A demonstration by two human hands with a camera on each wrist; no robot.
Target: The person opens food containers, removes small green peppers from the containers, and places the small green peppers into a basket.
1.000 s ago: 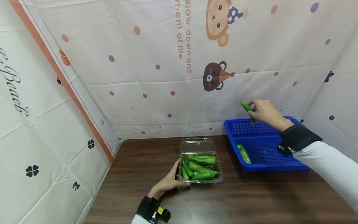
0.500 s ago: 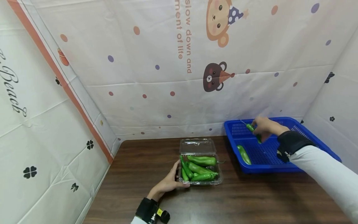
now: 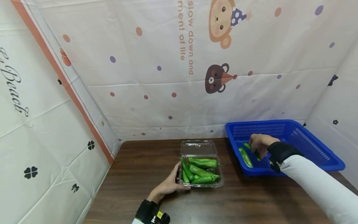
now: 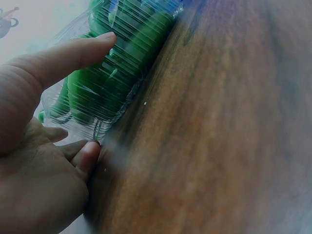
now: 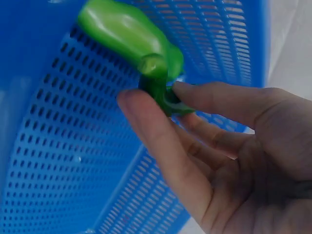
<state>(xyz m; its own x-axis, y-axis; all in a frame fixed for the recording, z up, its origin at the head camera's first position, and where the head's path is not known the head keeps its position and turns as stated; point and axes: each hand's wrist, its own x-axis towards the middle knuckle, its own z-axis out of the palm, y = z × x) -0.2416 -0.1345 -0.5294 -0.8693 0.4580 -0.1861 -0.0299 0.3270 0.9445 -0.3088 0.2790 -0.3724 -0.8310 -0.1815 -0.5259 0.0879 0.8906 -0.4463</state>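
Note:
My right hand (image 3: pixel 261 144) reaches down inside the blue plastic basket (image 3: pixel 321 155) and pinches a slim green pepper (image 5: pixel 155 85) between thumb and fingers. Beside it on the basket floor lies a fatter, lighter green pepper (image 3: pixel 246 157). My left hand (image 3: pixel 168 184) holds the near left corner of a clear plastic clamshell box (image 3: pixel 221 179); its thumb (image 4: pixel 83 51) lies along the front wall and the other fingers are at the left side. Several green peppers (image 3: pixel 203 162) fill the box, whose lid (image 3: pixel 199 148) is folded back away from me.
Both containers stand on a dark wooden table (image 3: pixel 139 165), the basket to the right of the box and close to the back. A white printed cloth (image 3: pixel 139 62) hangs behind the table and along both sides.
My right hand has lowered from above the basket's back rim down into the basket, carrying the slim pepper beside the other one. My left hand stays on the box.

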